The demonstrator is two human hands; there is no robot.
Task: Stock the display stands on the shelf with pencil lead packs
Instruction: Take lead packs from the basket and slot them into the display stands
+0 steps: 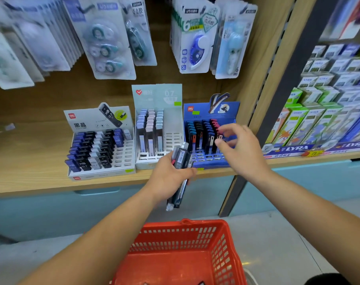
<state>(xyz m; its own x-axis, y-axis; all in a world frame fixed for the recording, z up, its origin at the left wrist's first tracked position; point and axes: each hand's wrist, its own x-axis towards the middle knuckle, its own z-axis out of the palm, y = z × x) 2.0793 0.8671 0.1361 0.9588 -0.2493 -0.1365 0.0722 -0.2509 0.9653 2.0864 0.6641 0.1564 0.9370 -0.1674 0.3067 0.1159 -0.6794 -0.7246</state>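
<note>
Packs [182,156] of pencil lead, several together, are gripped in the left hand [167,178]. Its fingers and thumb curl round the middle of the bundle, and the ends stick out above and below the fist. The right hand [239,150] is just to the right of the left one and a little higher. Its fingers are loosely bent and apart, and I see nothing held in it. Directly behind its fingertips is the blue stand [211,113], with dark packs upright in the back rows and free slots in front, near the thumb. Behind the left hand is the white stand [157,95], and further to the left of it the grey stand [99,120]; both are partly filled. Below both hands, nearer to the person, is a basket [224,241].

I judge that each pack is a thin case of hard plastic: very light, stiff and smooth, so it can slide out of the bundle if the grip is loose. The lead inside probably breaks easily, so dropping is a risk. It seems best to pinch one pack at its top end, near the cap, between thumb and forefinger, draw it out along its length, and set the lower end straight into a slot.
</note>
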